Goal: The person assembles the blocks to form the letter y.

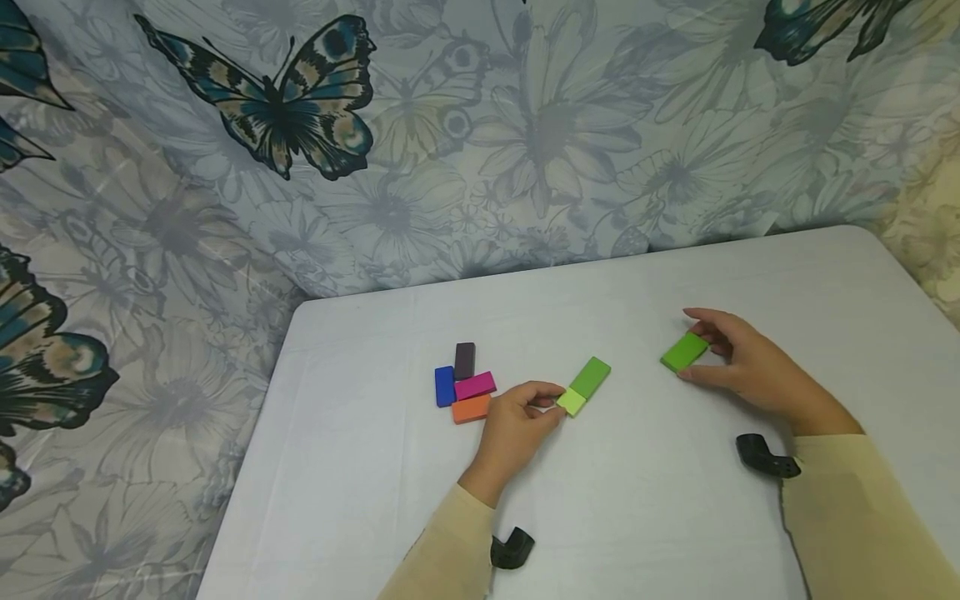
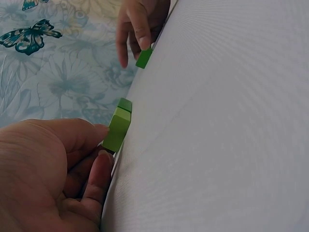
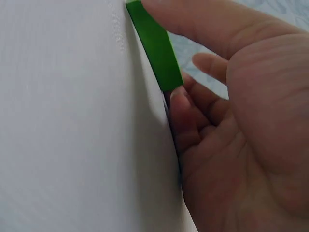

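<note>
My left hand (image 1: pixel 517 425) pinches the near end of a light green block (image 1: pixel 572 403) between thumb and fingers. Against that block's far end lies a green block (image 1: pixel 591 377), the two forming one slanted row on the table. In the left wrist view the light green block (image 2: pixel 117 130) shows its side, with the fingertips right at its near end. Further right, my right hand (image 1: pixel 750 367) grips another green block (image 1: pixel 684 352) by thumb and fingers. The right wrist view shows this green block (image 3: pixel 157 48) close over the white surface, its top end partly covered by the thumb.
Left of my left hand, a dark block (image 1: pixel 465 360), a blue block (image 1: pixel 445 387), a magenta block (image 1: pixel 476 385) and an orange block (image 1: pixel 470 409) lie grouped together. The white table (image 1: pixel 630 517) meets a wall (image 1: pixel 540 167) with flower and butterfly patterns along its back edge.
</note>
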`<state>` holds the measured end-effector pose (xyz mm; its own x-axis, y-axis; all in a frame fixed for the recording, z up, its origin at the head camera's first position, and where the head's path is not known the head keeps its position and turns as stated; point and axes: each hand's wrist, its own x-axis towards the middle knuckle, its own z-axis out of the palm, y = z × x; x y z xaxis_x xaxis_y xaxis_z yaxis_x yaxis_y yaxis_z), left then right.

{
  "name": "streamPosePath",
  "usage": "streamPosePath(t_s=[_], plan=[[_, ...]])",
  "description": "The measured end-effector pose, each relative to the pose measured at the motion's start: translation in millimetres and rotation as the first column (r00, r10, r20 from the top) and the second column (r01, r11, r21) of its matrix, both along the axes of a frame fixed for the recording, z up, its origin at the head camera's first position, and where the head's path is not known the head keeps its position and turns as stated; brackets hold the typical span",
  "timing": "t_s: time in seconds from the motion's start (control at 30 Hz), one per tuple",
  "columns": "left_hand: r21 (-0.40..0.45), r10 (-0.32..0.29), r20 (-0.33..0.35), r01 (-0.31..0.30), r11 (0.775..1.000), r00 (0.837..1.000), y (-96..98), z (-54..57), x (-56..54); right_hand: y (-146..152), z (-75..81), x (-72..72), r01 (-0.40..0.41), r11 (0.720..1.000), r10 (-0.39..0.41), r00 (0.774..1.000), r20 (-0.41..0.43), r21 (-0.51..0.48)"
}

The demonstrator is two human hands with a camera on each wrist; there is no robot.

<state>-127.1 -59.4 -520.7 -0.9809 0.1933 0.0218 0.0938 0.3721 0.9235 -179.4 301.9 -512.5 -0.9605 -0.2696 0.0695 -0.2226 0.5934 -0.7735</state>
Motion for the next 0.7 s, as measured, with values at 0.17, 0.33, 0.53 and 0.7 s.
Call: streamPosePath(t_s=[0.17,0.33,0.53,0.7], plan=[[-0.009,-0.001,0.0,0.001,1.0,1.0,-0.1,0.8,0.7,-4.5,-1.3,-1.4,0.031,0.999,-0.03,0.999,-0.033,0.031],[-0.006,0.0,0.002,0.0,1.0,1.0,0.1,1.3,1.2,-7.0,-1.5,-2.4,0.093,0.992,-0.09,0.995,-0.032,0.088],[-0.006,0.002,-0.001,-0.002,1.0,1.0,0.2,2.6,1.8,-7.0,1.0,-2.3,0.126,0.986,-0.124,0.992,-0.025,0.109],[-0.006,0.003,0.003,-0.003,1.0,1.0,0.2,2.5,1.5,-8.3,3.6,-0.8,0.125,0.986,-0.121,0.992,-0.033,0.115]])
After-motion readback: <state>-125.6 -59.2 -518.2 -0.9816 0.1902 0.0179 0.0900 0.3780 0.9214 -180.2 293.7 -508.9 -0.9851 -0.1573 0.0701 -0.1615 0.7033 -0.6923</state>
